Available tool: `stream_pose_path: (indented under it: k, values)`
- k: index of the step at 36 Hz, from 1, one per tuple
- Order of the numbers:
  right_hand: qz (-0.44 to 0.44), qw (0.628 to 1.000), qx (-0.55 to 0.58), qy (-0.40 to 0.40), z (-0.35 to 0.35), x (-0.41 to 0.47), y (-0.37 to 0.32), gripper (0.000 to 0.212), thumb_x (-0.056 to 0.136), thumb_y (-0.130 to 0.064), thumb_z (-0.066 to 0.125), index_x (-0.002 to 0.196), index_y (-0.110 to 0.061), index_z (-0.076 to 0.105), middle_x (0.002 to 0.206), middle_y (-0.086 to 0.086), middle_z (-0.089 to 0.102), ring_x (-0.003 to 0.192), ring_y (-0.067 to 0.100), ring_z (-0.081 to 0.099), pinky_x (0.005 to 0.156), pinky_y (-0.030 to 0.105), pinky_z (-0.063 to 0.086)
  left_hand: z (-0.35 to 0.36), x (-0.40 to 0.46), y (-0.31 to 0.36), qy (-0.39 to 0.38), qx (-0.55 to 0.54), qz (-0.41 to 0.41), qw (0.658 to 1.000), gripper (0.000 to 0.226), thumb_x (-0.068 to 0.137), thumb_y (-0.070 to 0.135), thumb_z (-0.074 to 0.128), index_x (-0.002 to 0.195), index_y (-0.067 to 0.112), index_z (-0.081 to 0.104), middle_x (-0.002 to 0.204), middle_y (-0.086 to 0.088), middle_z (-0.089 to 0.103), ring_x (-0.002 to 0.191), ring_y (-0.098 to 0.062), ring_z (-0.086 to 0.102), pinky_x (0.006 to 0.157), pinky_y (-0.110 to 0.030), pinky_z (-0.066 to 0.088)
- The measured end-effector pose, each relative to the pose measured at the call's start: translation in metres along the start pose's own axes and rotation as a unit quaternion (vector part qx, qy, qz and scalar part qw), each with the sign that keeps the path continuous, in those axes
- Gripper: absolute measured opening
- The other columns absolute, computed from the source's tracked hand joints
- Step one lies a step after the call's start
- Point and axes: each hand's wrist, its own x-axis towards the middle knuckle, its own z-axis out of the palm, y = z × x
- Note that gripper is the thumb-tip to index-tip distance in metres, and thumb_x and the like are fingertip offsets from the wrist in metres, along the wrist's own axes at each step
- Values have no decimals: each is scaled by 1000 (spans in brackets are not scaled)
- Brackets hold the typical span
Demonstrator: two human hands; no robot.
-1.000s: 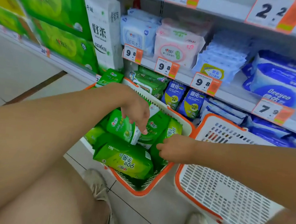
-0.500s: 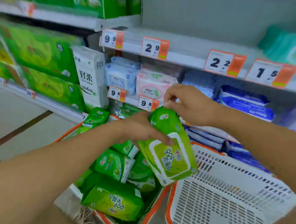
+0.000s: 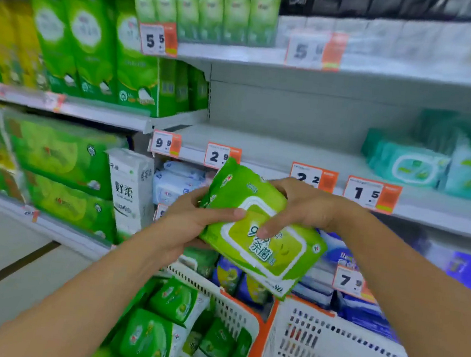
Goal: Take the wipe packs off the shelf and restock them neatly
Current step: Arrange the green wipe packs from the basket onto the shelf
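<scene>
I hold one green wipe pack [image 3: 266, 257] with a white-rimmed flip lid in front of the shelves, tilted, lid toward me. My left hand [image 3: 195, 220] grips its left edge, thumb across the lid. My right hand [image 3: 298, 205] grips its top right, fingers on the lid. Directly behind the pack runs a grey shelf [image 3: 275, 150] whose left and middle stretch is bare, with price tags along its front. Below, an orange-rimmed white basket [image 3: 232, 309] holds several more green wipe packs [image 3: 153, 341].
A second orange-rimmed basket [image 3: 332, 354] stands to the right, with no goods visible in it. Teal wipe packs [image 3: 416, 165] sit at the grey shelf's right end. Green tissue bundles [image 3: 65, 154] and a white tissue pack [image 3: 128, 190] fill the left shelving. Blue packs [image 3: 365, 311] line the lower shelf.
Both hands have lifted the green pack up out of the basket to the level of the bare shelf. My view has tilted upward, showing higher shelves.
</scene>
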Motion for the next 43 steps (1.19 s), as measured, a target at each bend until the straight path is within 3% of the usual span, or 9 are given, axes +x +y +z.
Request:
stream_pose_path:
  k: [4, 8, 12, 16, 21, 24, 27, 33, 43]
  values:
    - [-102, 972, -11, 213, -59, -9, -37, 49, 57, -29, 95, 99, -19, 72, 89, -3, 78, 81, 16, 75, 76, 37, 62, 13, 43, 72, 34, -72, 136, 988, 54, 74, 14, 79, 123, 15, 57, 108, -8, 73, 82, -19, 72, 65, -34, 61]
    - [-109, 886, -197, 406, -123, 23, -64, 74, 52, -50, 92, 114, -25, 62, 102, -5, 72, 94, 20, 69, 78, 31, 54, 37, 127, 109, 111, 213, 187, 952, 62, 85, 31, 75, 138, 17, 46, 120, -7, 64, 96, -21, 64, 89, -37, 51]
    - [-66, 779, -534, 322, -138, 61, -62, 86, 55, -58, 84, 129, -28, 52, 118, 4, 67, 108, 31, 63, 79, 35, 49, 56, 179, 100, 10, 569, 122, 813, 70, 90, 68, 48, 140, 18, 49, 139, -11, 56, 126, -29, 53, 98, -28, 40]
    - [12, 799, -542, 260, -151, 93, -15, 80, 63, -54, 84, 130, -26, 50, 122, 4, 65, 110, 30, 63, 76, 32, 45, 64, 215, 75, -108, 677, 85, 723, 112, 54, 104, 20, 138, 36, 50, 147, -2, 51, 133, -26, 48, 111, -33, 36]
    - [110, 835, -496, 211, -208, 121, 41, 102, 73, -59, 76, 155, -34, 22, 157, 3, 36, 140, 29, 41, 112, 44, 39, 68, 241, 76, -133, 738, 54, 659, 115, 54, 99, 10, 152, 41, 27, 161, 5, 29, 146, -23, 30, 119, -39, 23]
    - [132, 841, -494, 176, -232, 132, 56, 99, 84, -54, 71, 159, -27, 13, 165, 3, 22, 148, 27, 29, 119, 40, 27, 68, 253, 82, -169, 738, 40, 652, 114, 50, 103, 12, 152, 52, 16, 164, 12, 13, 151, -18, 16, 123, -41, 11]
    - [149, 825, -516, 177, -244, 141, 59, 90, 89, -42, 72, 158, -23, 18, 160, 5, 33, 141, 27, 39, 109, 31, 34, 84, 257, 85, -185, 731, 6, 657, 105, 56, 102, 27, 149, 58, 7, 165, 12, 6, 152, -17, 10, 122, -46, 8]
    - [146, 823, -498, 231, -268, 166, 86, 86, 83, -22, 78, 154, -34, 30, 149, 5, 48, 130, 28, 51, 97, 31, 45, 106, 268, 87, -194, 728, 36, 657, 100, 69, 86, 54, 153, 40, 26, 159, 1, 31, 146, -23, 29, 117, -40, 23]
    - [183, 810, -459, 316, -304, 204, 134, 77, 94, -18, 64, 157, -26, 21, 157, 6, 37, 139, 30, 42, 107, 38, 39, 101, 285, 85, -196, 722, 43, 663, 103, 57, 93, 57, 147, 49, 31, 152, 7, 42, 140, -20, 40, 112, -39, 32]
